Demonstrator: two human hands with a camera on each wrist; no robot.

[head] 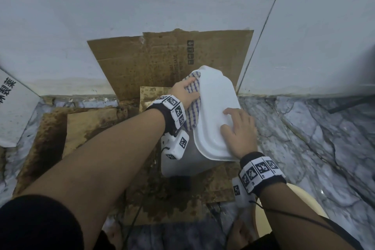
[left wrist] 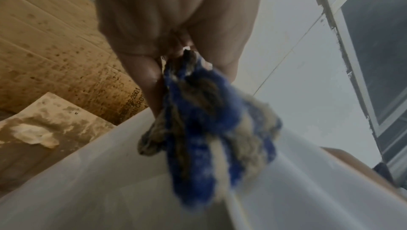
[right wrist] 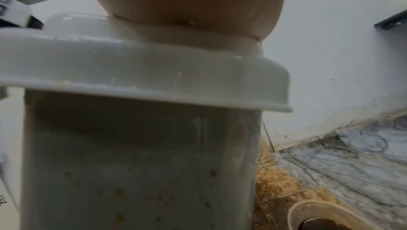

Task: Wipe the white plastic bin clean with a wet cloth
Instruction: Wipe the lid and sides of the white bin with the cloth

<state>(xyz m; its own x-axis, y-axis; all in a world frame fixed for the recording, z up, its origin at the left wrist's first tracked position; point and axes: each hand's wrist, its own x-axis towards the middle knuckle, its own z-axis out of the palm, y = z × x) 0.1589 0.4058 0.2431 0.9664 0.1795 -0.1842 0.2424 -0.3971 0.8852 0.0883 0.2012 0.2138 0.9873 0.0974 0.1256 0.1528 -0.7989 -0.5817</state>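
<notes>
The white plastic bin (head: 182, 160) stands on stained cardboard (head: 142, 59) laid on the marble floor (head: 304, 128), close to the wall, with its white lid (head: 215, 111) on top. The checked cloth (head: 192, 105) is pressed against the lid's left edge and is gripped by the left hand (head: 184, 92), whose fingers are curled round it. The right hand (head: 239, 130) is laid flat on the lid with its fingers straight, apparently to steady the bin.

The lid's top appears glossy and free of marks in the head view, so that part is judged largely done. In the right wrist view, brown specks (right wrist: 118, 192) are seen scattered over the lower side wall, and faint streaks are seen just under the lid's rim. The sides are therefore judged to be still unwiped, and the task is taken to be no more than partly complete. The bin's far sides are hidden.
</notes>
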